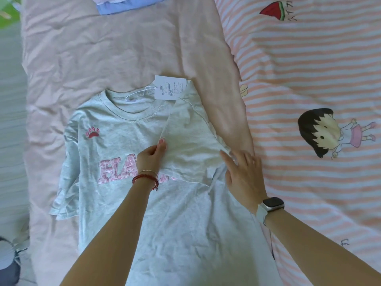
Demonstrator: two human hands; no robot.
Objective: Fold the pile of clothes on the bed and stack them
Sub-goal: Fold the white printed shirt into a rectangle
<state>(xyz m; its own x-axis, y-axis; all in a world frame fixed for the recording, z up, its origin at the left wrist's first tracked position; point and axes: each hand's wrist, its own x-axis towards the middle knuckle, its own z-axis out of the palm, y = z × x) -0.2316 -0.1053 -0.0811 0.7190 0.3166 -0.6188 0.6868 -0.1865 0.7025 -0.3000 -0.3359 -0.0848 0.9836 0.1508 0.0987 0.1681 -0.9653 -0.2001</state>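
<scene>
A light grey T-shirt (pixel 115 141) with pink letters and a red paw print lies face up on the pink bed sheet (pixel 123 48). Its right sleeve (pixel 189 137) is folded inward over the chest. My left hand (pixel 151 154) pinches the inner edge of that folded sleeve near the middle of the shirt. With straight fingers, my right hand (pixel 242 170) presses flat on the shirt's right side at the fold. A white paper tag (pixel 170 87) hangs from the collar. A folded blue and white garment (pixel 129 4) lies at the top edge of the view.
A pink-and-white striped duvet (pixel 309 69) with cartoon prints covers the right half of the bed. The bed's left edge and pale floor (pixel 11 120) run along the left side. A dark object (pixel 8 263) sits at the bottom left.
</scene>
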